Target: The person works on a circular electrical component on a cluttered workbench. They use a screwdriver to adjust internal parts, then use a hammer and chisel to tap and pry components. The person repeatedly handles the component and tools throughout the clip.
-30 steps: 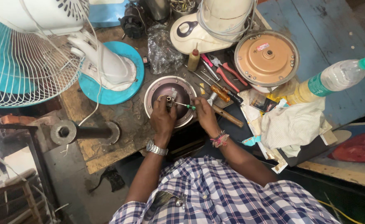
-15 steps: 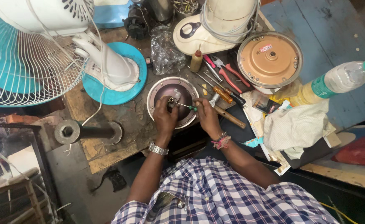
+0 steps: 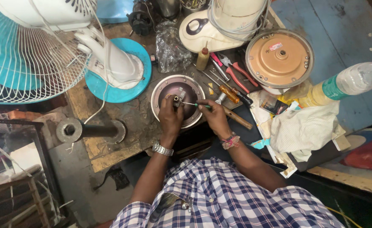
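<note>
I am seeing a worn wooden bench point(image 3: 122, 126) carrying a round metal housing point(image 3: 178, 100). A fan base point(image 3: 117, 69), pliers point(image 3: 232, 69), a screwdriver point(image 3: 228, 93), a copper-coloured lid point(image 3: 280, 58) and a white cloth point(image 3: 306, 128) are lying on it.

A worn wooden workbench point(image 3: 110, 143) fills the middle of the view, its top dark, stained and scuffed, with pale bare wood along the near left edge. Toward the far right corner the surface changes to blue-painted planks point(image 3: 342, 38), chipped and spotted. Below the near left edge lies a grey concrete floor point(image 3: 67, 177), dusty and marked. At the left edge of the view stands a dark metal frame point(image 3: 29, 139) over a slatted wooden crate point(image 3: 17, 202). A short metal pipe with round flanges point(image 3: 91, 131) lies on the bench near its left edge. The light is even and soft, with faint shadows.
</note>
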